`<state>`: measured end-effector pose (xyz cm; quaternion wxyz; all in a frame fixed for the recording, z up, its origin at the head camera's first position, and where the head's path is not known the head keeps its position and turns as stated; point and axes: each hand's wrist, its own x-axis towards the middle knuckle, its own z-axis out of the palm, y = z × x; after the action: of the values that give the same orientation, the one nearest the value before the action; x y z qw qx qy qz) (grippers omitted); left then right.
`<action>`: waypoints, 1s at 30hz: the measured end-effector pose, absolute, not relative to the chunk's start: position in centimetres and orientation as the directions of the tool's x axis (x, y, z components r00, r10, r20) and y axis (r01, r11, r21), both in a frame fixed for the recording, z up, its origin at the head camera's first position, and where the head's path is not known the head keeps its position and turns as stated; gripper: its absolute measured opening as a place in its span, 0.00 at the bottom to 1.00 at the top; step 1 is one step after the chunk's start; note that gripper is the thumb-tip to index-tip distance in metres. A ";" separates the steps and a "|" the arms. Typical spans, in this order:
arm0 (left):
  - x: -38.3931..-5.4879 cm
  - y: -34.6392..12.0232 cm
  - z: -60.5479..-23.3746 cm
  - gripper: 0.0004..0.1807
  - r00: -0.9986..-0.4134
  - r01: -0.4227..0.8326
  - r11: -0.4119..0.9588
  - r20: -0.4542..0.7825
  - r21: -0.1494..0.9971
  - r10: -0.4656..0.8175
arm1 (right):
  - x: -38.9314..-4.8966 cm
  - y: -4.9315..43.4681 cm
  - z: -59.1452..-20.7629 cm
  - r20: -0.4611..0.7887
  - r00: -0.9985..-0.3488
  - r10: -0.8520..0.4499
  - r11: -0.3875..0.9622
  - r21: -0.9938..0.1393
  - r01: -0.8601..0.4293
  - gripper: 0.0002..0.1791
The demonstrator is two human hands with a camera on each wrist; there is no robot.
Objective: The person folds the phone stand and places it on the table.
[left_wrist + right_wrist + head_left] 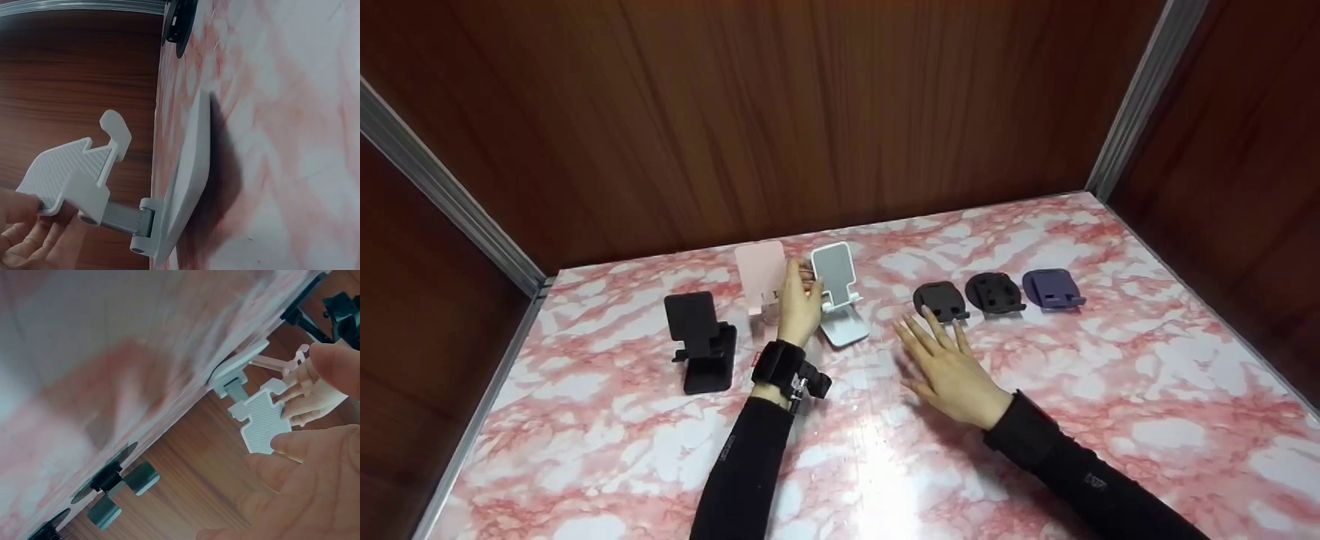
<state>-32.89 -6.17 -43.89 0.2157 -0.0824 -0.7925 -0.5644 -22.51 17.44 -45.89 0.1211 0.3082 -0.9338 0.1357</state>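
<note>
A white phone stand (835,276) with a grey pad is pinched at its upright plate by my left hand (800,304). In the left wrist view, the thumb (19,207) lies on the ribbed pad and the fingers curl behind the plate. The stand's white base (191,163) is close to the table, with a dark shadow beside it. A pink phone stand (760,270) stands just left of this hand, which partly hides it. My right hand (956,379) has its fingers spread, palm down and holding nothing, with its fingertips near a round black folded stand (941,298).
Right of it sit another round black stand (994,291) and a purple one (1054,288). A larger black phone stand (709,352) is at the left. The marbled pink table (622,450) meets wooden panels (810,112) at the back and sides.
</note>
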 end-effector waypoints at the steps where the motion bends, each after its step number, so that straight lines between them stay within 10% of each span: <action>1: -32.9 -6.2 -43.9 0.11 -0.890 0.377 0.348 0.440 0.858 -0.120 | -22.5 17.4 -45.9 0.310 -0.781 -0.542 0.773 -0.181 -0.608 0.42; 18: -30.9 -6.7 -41.8 0.07 -0.952 0.306 0.052 0.307 0.951 0.002 | -22.5 17.4 -45.7 0.284 -0.795 -0.536 0.757 -0.255 -0.602 0.42; 30: -27.9 -6.0 -39.9 0.06 -0.948 0.297 -0.049 0.301 0.954 0.105 | -23.0 17.4 -44.8 0.182 -0.828 -0.530 0.458 -0.760 -0.461 0.35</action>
<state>-27.87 -6.00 -39.88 0.0678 -0.1463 -0.6862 -0.7093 -22.97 17.43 -44.83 -0.0402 0.2905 -0.8530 0.4317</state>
